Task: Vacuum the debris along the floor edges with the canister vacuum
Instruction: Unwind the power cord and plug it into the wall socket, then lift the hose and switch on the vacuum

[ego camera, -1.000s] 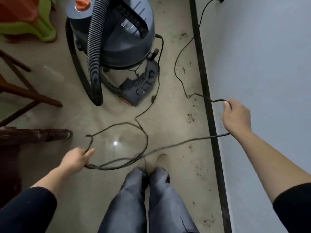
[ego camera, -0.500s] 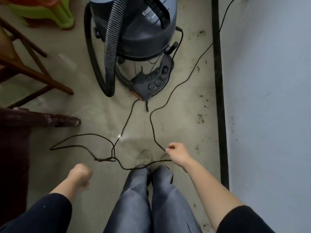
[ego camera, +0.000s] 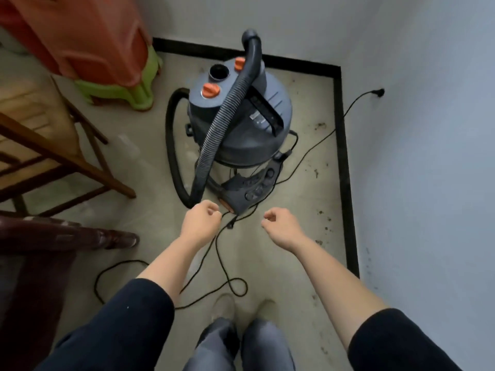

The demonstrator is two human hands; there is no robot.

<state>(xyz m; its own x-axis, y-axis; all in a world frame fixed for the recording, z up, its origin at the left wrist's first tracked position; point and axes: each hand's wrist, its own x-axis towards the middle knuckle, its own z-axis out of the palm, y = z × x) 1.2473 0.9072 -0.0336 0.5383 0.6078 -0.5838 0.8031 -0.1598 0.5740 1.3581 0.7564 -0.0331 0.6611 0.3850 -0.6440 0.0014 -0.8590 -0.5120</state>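
My left hand (ego camera: 201, 219) is curled loosely with the power cord (ego camera: 222, 253) running beside its knuckles; whether I'm pinching it, I cannot tell. My right hand (ego camera: 281, 226) is half-clenched on nothing. Canister vacuum (ego camera: 238, 127) sits at twelve o'clock, hose (ego camera: 225, 124) draped over it, plug (ego camera: 379, 92) in the wall at two. I'm in setup, I reckon: next, grab that hose. Debris (ego camera: 320, 212) lines the skirting at three. The canister's top port (ego camera: 219, 72) gapes, contents unseen.
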